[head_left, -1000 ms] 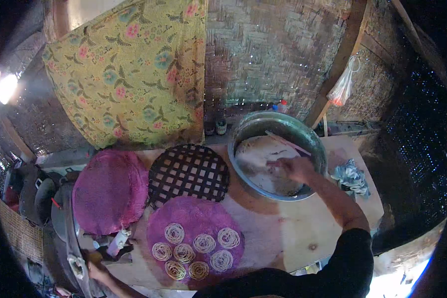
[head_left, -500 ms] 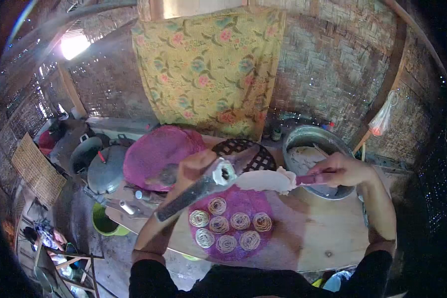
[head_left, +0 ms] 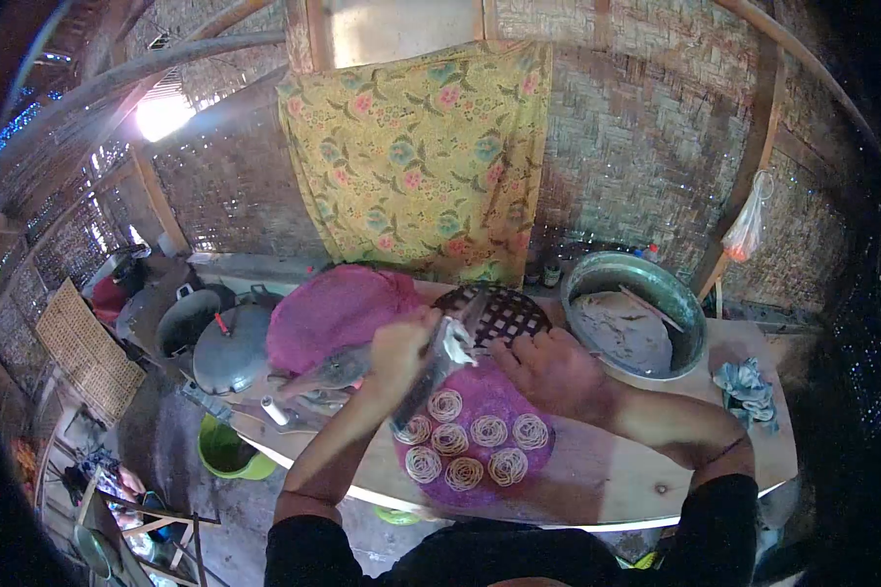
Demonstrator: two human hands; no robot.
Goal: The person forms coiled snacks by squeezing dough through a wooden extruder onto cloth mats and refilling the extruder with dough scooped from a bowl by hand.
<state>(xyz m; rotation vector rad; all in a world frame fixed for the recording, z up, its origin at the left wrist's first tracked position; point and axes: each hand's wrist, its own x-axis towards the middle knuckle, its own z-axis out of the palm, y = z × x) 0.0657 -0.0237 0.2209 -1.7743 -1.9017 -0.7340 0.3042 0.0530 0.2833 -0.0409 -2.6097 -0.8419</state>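
My left hand (head_left: 399,360) is closed around a dark tube-shaped dough press (head_left: 423,393), held tilted over the table. White dough (head_left: 457,344) sits at the mouth of the press. Close beside that mouth is my right hand (head_left: 558,374), back upward and fingers bent; whatever it holds is hidden, and the spatula is out of sight. Beneath the press, several round nests of pale noodle strands (head_left: 488,430) lie on a round pink mesh sheet (head_left: 489,492). A metal basin (head_left: 695,344) with pale dough (head_left: 622,331) and a stick (head_left: 653,308) stands to the right.
Pink mesh sheets (head_left: 338,308) are piled at the back left, near a dark woven rack (head_left: 509,318). Lidded pot (head_left: 233,350) and wok (head_left: 188,318) stand left. A crumpled cloth (head_left: 747,389) lies right on the wooden table (head_left: 607,479). A green bucket (head_left: 255,467) is on the floor.
My right hand has moved left from beside the basin to the press mouth. The dough-laden spatula it held no longer shows. The press is turned more upright, and the view has shifted slightly.
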